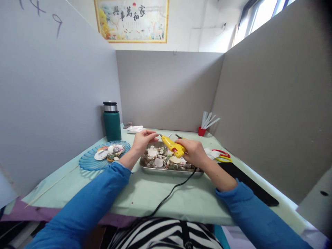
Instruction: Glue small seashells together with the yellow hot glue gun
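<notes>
My right hand (pixel 194 151) is wrapped round a yellow hot glue gun (pixel 171 144), its nozzle pointing up and to the left. The nozzle tip is close to the fingertips of my left hand (pixel 144 140), which are pinched together. Whatever they pinch is too small to make out. Below both hands lies a metal tray (pixel 166 171) filled with shells and small stones. On the left, a blue scalloped glass plate (pixel 86 162) carries several shells in a cluster (pixel 111 152). A black cord (pixel 168 195) runs from the glue gun toward the table's front edge.
A green bottle (pixel 112 124) stands at the back left, beside a white packet (pixel 135 129). At the back right, a red cup (pixel 202 131) holds several glue sticks. Red-and-yellow-handled scissors (pixel 224 157) lie near a black mat (pixel 249 185). Grey partitions (pixel 168 90) enclose the table.
</notes>
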